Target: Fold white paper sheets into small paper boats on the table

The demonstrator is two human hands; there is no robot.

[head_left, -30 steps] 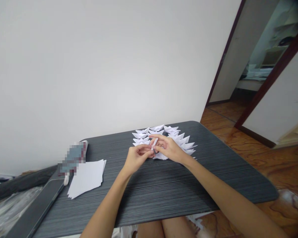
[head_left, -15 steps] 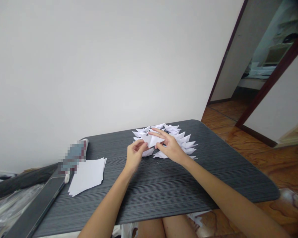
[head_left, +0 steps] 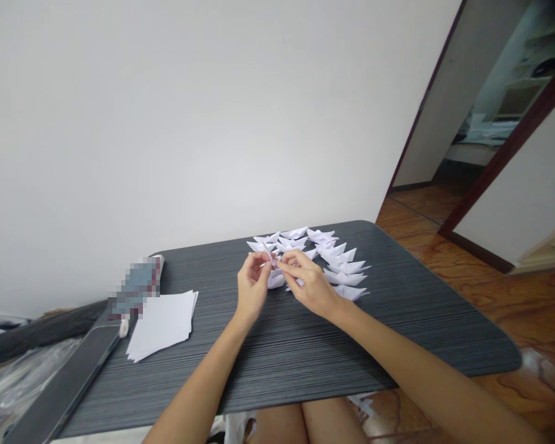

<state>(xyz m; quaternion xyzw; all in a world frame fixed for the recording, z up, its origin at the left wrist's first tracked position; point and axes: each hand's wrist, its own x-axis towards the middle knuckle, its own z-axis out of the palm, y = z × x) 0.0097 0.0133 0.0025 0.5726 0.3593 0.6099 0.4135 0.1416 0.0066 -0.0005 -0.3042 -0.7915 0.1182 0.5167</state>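
Note:
A small folded white paper piece (head_left: 269, 251) is turned edge-on between my two hands, so its full shape is hard to make out. My left hand (head_left: 252, 280) pinches it from the left with thumb and fingers. From the right, my right hand (head_left: 308, 279) closes thumb and fingertips on its near end. Both hands are over the dark table, in front of several finished-looking folded paper boats (head_left: 346, 267) standing in rows. Some boats right behind and beneath my fingers are partly hidden.
On the left of the dark wood-grain table (head_left: 398, 327) lies a stack of white paper sheets (head_left: 164, 324). Behind it is a pixelated item (head_left: 136, 287). A long dark panel (head_left: 69, 382) runs along the left edge. A white wall (head_left: 213, 123) rises behind the table.
The folded paper has turned from showing its broad face to edge-on. My right hand's spread fingers have curled in to pinch it.

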